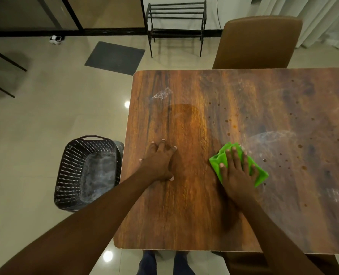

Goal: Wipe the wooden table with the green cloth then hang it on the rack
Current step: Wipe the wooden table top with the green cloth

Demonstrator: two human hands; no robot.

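Though folded, green cloth [260, 176] under R fingers [234, 157]

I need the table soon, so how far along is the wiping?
Partly done. The right hand presses the green cloth flat on the wooden table, with the left hand braced beside it. Spots and smears remain on the right side. The rack by the wall holds nothing yet.

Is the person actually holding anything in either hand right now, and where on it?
The right hand presses flat on the middle of the folded green cloth, pinning it to the wooden table. The left hand rests bare on the wood.
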